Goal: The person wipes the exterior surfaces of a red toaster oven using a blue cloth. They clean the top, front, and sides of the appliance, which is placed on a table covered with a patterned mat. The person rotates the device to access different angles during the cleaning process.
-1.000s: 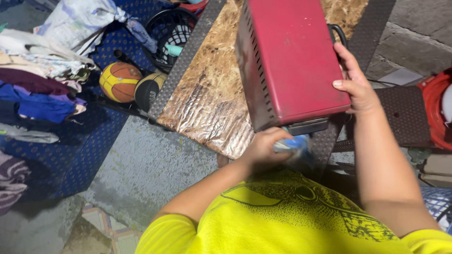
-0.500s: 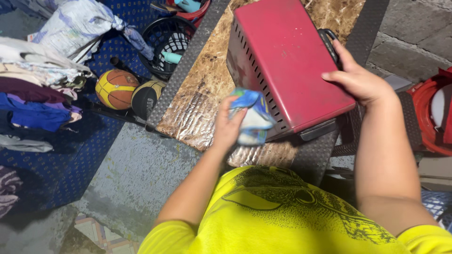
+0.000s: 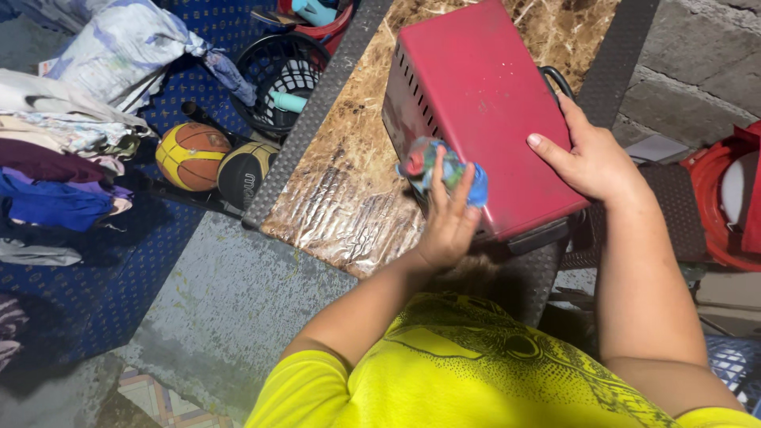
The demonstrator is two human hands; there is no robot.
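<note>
Hands (image 3: 590, 158): two on one red box (image 3: 483, 103), one cloth (image 3: 444, 170).

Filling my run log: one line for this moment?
left hand: presses cloth on red box | right hand: steadies box | table

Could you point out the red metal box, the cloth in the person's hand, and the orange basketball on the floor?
red metal box (image 3: 483, 103), head view, on its broad flat red top.
cloth (image 3: 444, 168), head view, on the bunched blue middle above the left hand's fingers.
orange basketball (image 3: 189, 155), head view, on the ball's visible centre.
</note>
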